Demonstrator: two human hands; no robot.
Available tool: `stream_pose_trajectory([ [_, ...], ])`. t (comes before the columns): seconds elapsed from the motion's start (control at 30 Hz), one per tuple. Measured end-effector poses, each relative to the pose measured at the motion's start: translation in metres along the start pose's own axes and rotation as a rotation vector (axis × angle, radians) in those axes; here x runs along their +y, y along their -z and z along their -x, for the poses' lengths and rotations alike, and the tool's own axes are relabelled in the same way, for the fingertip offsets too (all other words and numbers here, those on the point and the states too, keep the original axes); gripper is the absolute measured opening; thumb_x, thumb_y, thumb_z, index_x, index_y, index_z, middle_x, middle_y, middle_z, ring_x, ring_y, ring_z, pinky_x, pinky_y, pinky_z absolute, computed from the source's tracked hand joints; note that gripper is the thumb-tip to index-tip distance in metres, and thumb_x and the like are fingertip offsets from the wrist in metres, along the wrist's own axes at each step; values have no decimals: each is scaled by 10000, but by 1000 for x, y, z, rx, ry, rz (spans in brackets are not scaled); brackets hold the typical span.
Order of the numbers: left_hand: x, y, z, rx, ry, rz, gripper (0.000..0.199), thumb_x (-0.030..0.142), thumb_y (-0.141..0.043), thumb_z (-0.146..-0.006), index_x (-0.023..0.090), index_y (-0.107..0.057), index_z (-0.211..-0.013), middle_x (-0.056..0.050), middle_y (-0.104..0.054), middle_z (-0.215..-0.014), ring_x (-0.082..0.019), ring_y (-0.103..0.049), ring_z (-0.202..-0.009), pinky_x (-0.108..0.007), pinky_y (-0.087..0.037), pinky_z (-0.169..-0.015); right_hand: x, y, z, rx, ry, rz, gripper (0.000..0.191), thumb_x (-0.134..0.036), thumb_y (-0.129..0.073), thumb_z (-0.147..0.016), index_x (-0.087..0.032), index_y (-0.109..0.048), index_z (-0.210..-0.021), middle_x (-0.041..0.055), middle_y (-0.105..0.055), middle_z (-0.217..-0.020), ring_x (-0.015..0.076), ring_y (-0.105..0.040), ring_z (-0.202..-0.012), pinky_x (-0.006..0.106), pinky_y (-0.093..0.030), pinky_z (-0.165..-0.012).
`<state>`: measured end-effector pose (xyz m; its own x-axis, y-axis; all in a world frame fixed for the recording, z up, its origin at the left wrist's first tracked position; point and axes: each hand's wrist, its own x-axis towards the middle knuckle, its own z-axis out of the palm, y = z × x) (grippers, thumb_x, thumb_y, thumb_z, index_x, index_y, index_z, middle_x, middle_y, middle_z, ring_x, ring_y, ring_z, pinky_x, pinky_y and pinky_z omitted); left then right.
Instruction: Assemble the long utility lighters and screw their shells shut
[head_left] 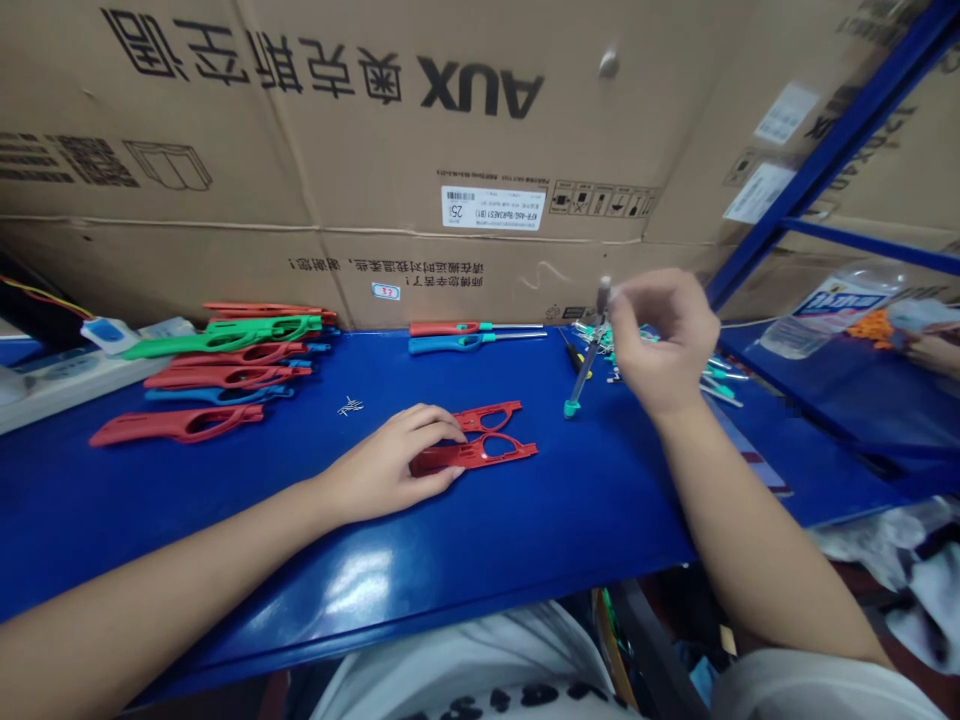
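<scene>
My left hand (401,462) lies on the blue table with its fingers round two red plastic shell halves (480,452), whose oval openings point to the right. My right hand (664,335) is raised to the right of them, its thumb and index finger pinched at the top of a thin metal tube (588,365) with a teal end. The tube hangs at a slant, teal end down, over the table. Behind it lies a heap of metal and teal parts (720,380), partly hidden by my right hand and forearm.
Red, green and blue lighter shells (225,375) are stacked at the left, near a white power strip (82,385). Small pins (350,406) lie nearby. Two assembled lighters (450,343) rest by the cardboard. At the right are a blue frame (825,150), a clear bottle (832,310) and another person's hand (934,350).
</scene>
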<state>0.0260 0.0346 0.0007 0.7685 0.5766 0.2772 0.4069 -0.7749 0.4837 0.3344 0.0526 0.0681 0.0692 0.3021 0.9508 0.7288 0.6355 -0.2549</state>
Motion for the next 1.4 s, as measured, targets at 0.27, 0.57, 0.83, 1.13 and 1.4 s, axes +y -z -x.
stream_pose_trajectory([
  [0.27, 1, 0, 1, 3, -2, 6, 265, 295, -598, -948, 220, -621, -1201, -78, -609, -1222, -210, -580, -1148, -374, -479, -1017, -19, -11, 13, -258, -157, -291, 97, -313, -657, -920, -232, -625, -877, -4, -634, -766, 122, -576, -597, 275, -475, -541],
  [0.57, 0, -2, 1, 18, -18, -1, 265, 294, -634, -925, 218, -628, -1179, -67, -624, -1199, -207, -585, -1141, -374, -476, -1021, -30, -19, 25, -642, -108, -369, 78, -260, -648, -918, -203, -663, -866, 17, -664, -812, 113, -552, -613, 266, -465, -585],
  [0.83, -1, -3, 0, 45, -17, -1, 205, 274, -639, -911, 201, -664, -1100, -66, -639, -1146, -199, -601, -1099, -353, -489, -985, -40, -31, 43, -1122, -15, -492, 69, -223, -630, -929, -177, -682, -925, 40, -690, -913, 141, -609, -787, 275, -476, -729],
  [1.13, 6, 10, 0, -1, 7, -228, 216, 356, -639, -891, 220, -688, -1052, -67, -656, -1170, -252, -583, -1100, -435, -431, -975, -17, -6, 14, -1268, -46, -270, 160, -238, -558, -942, -177, -693, -1004, 66, -699, -1007, 175, -620, -865, 301, -472, -774],
  [1.4, 38, 31, 1, -107, 99, -476, 298, 376, -609, -895, 217, -672, -1140, -95, -657, -1184, -307, -576, -1105, -480, -441, -919, 3, 5, 11, -1546, -136, -101, 179, -280, -669, -837, -186, -686, -988, 61, -683, -1016, 173, -583, -794, 292, -448, -704],
])
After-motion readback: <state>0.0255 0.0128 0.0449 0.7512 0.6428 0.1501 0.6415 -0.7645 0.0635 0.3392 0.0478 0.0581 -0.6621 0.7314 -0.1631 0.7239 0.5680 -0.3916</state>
